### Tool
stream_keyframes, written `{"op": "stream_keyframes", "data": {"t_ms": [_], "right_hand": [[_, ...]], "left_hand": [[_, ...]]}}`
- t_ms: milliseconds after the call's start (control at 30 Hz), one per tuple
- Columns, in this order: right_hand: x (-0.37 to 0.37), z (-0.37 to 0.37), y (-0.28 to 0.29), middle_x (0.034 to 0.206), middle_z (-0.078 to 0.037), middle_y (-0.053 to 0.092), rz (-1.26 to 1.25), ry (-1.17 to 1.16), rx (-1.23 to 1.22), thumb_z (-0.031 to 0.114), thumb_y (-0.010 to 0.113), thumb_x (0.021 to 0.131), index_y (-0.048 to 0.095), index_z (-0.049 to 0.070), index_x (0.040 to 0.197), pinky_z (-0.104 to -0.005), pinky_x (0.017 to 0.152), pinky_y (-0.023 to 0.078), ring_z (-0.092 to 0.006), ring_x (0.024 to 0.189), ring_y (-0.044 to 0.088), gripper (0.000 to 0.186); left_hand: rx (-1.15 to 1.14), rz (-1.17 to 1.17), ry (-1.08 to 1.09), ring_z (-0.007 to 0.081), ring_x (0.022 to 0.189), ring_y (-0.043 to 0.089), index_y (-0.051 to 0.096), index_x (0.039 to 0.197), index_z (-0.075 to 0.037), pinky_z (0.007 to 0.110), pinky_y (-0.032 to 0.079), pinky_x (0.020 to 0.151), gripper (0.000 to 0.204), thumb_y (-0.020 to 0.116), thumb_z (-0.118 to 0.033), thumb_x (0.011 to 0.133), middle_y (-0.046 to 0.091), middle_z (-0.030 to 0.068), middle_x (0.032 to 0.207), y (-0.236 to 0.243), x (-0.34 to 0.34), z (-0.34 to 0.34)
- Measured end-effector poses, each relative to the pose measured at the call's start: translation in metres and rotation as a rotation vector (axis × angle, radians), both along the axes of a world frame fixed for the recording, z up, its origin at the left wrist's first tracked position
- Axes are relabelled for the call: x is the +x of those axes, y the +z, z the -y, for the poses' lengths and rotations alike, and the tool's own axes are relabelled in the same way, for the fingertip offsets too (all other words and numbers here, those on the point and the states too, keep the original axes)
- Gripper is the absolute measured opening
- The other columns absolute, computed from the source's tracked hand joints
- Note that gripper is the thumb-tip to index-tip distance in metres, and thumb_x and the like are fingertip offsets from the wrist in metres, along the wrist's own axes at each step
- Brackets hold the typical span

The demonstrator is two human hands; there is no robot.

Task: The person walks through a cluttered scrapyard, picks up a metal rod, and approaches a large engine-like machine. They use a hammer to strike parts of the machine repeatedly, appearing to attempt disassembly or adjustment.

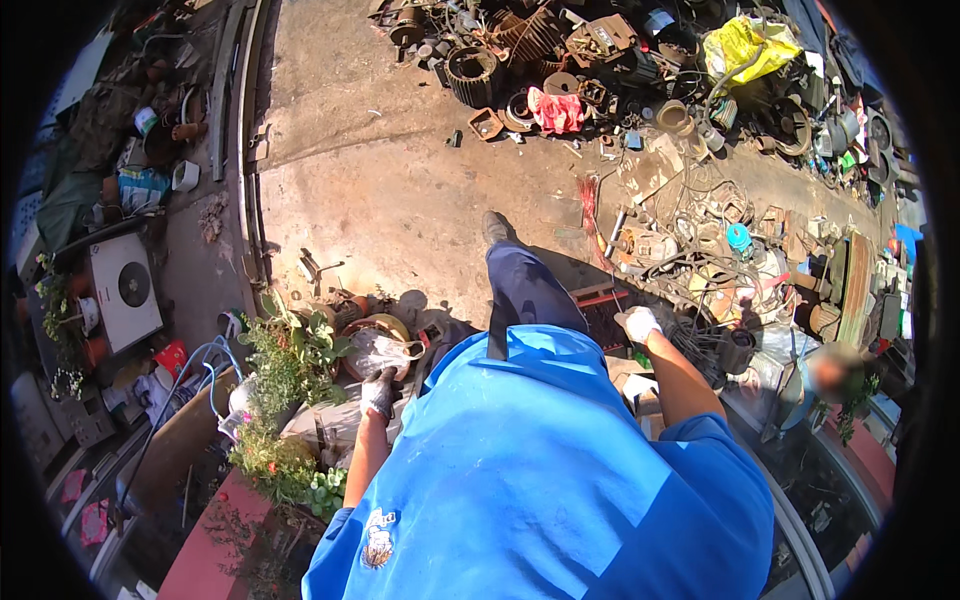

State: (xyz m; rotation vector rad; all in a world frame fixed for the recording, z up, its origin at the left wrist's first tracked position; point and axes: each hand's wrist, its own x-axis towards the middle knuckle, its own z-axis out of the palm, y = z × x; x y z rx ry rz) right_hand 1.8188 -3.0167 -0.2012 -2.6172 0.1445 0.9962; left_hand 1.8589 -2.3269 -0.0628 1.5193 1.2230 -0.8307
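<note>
My left hand [380, 394], in a white-cuffed glove with dark fingers, hangs beside my blue top [530, 460], near a crumpled plastic bag [385, 355] and round pots. Its fingers are loosely bent, with nothing visible in them. At my other side, my right hand [636, 323] wears a white glove, its fingers slightly curled and seemingly empty, above dark metal clutter. One leg [525, 290] in dark trousers extends forward onto the dusty concrete [370, 200].
Rusty motor parts [470, 75], pink cloth [555, 112] and a yellow sack [745, 50] are heaped ahead. Tangled cables [690, 265] and scrap lie right. Leafy plants [280, 370], metal rails [240, 150] and an outdoor air-conditioner unit [120, 295] are left. A blurred shape sits far right.
</note>
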Motion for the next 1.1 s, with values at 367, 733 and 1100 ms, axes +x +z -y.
{"op": "stream_keyframes", "data": {"t_ms": [367, 733, 1100], "right_hand": [[0.592, -0.262, 0.172, 0.087, -0.011, 0.074, 0.003, -0.483, 0.585, 0.025, 0.067, 0.094, 0.071, -0.004, 0.109, -0.0337, 0.07, 0.056, -0.0198, 0.073, 0.072, 0.032], [0.649, -0.374, 0.14, 0.085, -0.014, 0.073, -0.303, -0.374, 0.215, 0.029, 0.071, 0.088, 0.075, -0.004, 0.098, -0.037, 0.075, 0.051, -0.0226, 0.08, 0.065, 0.035], [1.016, -0.504, 0.095, 0.078, -0.011, 0.071, -0.335, 0.071, 0.237, 0.03, 0.062, 0.094, 0.076, 0.004, 0.091, -0.0377, 0.067, 0.05, -0.0217, 0.069, 0.064, 0.029]], "left_hand": [[-0.116, 0.177, 0.601, 0.0169, 0.069, 0.064, 0.071, 0.112, -0.001, 0.032, 0.052, 0.062, 0.02, 0.065, -0.015, 0.098, 0.069, 0.0058, 0.082, -0.008, 0.135, -0.074], [0.001, 0.153, 0.484, 0.021, 0.067, 0.066, 0.071, 0.118, 0.0, 0.036, 0.055, 0.059, 0.036, 0.068, -0.027, 0.093, 0.069, 0.0097, 0.083, -0.037, 0.353, -0.298], [0.408, 0.301, 1.168, 0.0181, 0.062, 0.059, 0.067, 0.093, -0.008, 0.034, 0.048, 0.056, 0.015, 0.069, -0.024, 0.093, 0.062, 0.0052, 0.075, -0.051, 0.461, -0.405]]}}
